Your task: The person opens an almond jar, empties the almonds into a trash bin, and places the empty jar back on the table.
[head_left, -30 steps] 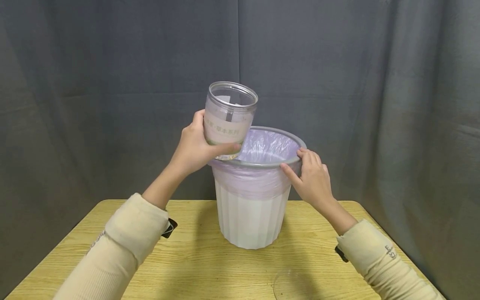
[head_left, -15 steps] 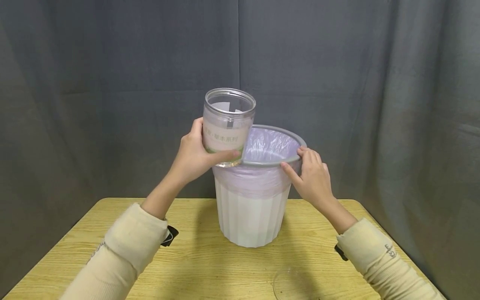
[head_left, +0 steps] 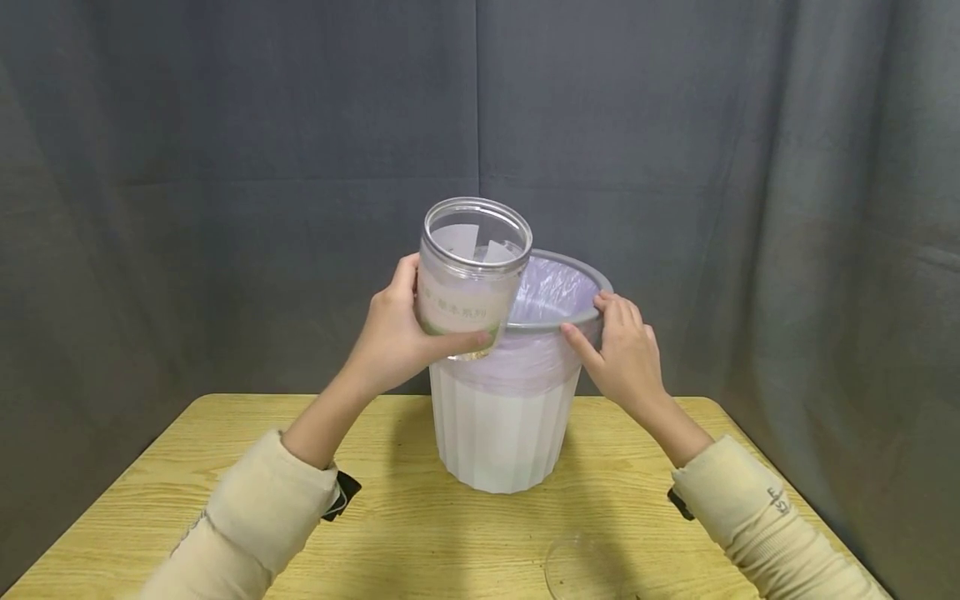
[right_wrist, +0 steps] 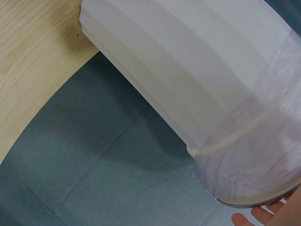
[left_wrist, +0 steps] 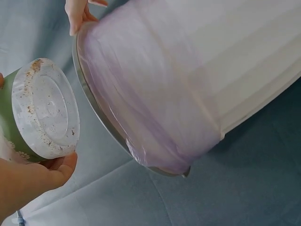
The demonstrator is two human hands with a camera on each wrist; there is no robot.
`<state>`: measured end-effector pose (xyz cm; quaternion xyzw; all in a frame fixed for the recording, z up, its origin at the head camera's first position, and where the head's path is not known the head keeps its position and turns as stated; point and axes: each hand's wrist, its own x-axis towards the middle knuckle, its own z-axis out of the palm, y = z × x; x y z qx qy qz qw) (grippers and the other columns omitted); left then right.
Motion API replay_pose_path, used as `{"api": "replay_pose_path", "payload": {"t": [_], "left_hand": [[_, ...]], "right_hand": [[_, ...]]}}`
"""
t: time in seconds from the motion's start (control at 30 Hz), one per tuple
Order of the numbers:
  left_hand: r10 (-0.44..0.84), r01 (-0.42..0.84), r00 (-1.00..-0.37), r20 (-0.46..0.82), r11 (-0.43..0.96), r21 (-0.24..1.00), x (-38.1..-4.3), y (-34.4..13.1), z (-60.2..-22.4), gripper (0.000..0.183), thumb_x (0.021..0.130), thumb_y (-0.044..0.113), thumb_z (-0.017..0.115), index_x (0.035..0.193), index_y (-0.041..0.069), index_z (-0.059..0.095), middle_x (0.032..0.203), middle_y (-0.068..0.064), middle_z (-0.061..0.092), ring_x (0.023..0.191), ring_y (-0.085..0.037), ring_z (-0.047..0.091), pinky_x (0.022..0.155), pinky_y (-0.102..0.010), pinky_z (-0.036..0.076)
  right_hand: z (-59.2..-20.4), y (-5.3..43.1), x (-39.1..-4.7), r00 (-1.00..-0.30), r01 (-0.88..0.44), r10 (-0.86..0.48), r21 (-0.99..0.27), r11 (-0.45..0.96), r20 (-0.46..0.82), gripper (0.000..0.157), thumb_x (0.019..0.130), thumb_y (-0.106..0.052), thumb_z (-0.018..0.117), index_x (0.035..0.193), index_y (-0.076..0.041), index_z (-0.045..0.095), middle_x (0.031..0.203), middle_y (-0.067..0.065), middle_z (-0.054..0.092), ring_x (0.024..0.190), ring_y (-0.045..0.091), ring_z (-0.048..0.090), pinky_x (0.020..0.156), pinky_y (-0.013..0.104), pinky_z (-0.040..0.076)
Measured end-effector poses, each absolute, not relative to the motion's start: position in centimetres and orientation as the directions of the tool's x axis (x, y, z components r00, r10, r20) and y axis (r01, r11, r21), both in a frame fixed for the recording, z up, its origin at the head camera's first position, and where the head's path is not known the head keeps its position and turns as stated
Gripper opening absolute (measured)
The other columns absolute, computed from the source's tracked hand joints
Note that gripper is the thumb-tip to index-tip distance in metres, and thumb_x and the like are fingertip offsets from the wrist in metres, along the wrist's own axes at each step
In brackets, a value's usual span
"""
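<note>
My left hand (head_left: 392,343) grips a clear plastic jar (head_left: 463,292) low on its side, fingers behind and thumb across the front. The jar has a pale label with a green band, no lid on it, and leans slightly to the right. Its base (left_wrist: 49,108) in the left wrist view shows brown crumbs along one side. Behind it stands a white ribbed trash can (head_left: 506,442), lined with a purple bag (head_left: 551,287) under a grey rim ring. My right hand (head_left: 630,354) holds that rim at the right, thumb in front and fingers over the edge.
A clear round lid (head_left: 585,571) lies flat at the front of the wooden table (head_left: 300,533). Small dark crumbs are scattered nearby. Grey curtains (head_left: 225,167) hang behind the table and along both sides.
My left hand has lowered the jar and brought it toward me, lastly a little to the right. My right hand keeps its place on the trash can's rim.
</note>
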<state>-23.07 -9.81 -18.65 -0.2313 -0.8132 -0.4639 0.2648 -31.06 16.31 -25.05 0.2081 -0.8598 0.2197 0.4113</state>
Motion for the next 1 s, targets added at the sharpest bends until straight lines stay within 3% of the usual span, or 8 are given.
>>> {"api": "replay_pose_path", "payload": {"t": [0.33,0.67,1.0], "left_hand": [[0.146,0.628,-0.754,0.640,0.447,0.637,-22.5,-9.6,-20.0,0.089,0.060,0.024,0.086,0.132,0.013,0.036,0.117,-0.001,0.055,0.104,-0.018,0.053,0.087,-0.038,0.043],[0.162,0.655,-0.737,0.656,0.411,0.634,-21.6,-9.5,-22.1,0.085,0.058,0.019,0.087,0.127,0.009,0.038,0.116,-0.003,0.056,0.102,-0.018,0.055,0.086,-0.039,0.044],[0.192,0.635,-0.766,0.613,0.373,0.677,-21.3,-9.2,-24.4,0.088,0.056,0.017,0.087,0.128,0.013,0.036,0.116,-0.002,0.057,0.104,-0.019,0.056,0.087,-0.040,0.044]], "right_hand": [[-25.1,16.3,-31.1,-0.571,-0.537,-0.179,-0.200,0.819,0.801,0.068,0.088,-0.048,0.048,0.123,0.010,0.046,0.125,0.022,0.049,0.121,0.034,0.039,0.076,0.052,0.039],[-25.2,16.3,-31.0,-0.574,-0.529,-0.173,-0.202,0.824,0.800,0.070,0.089,-0.051,0.046,0.124,0.009,0.046,0.126,0.022,0.048,0.120,0.035,0.040,0.080,0.053,0.037],[-25.3,16.5,-30.9,-0.585,-0.524,-0.169,-0.210,0.825,0.793,0.069,0.089,-0.051,0.046,0.125,0.009,0.045,0.127,0.022,0.047,0.115,0.037,0.044,0.077,0.051,0.038]]}}
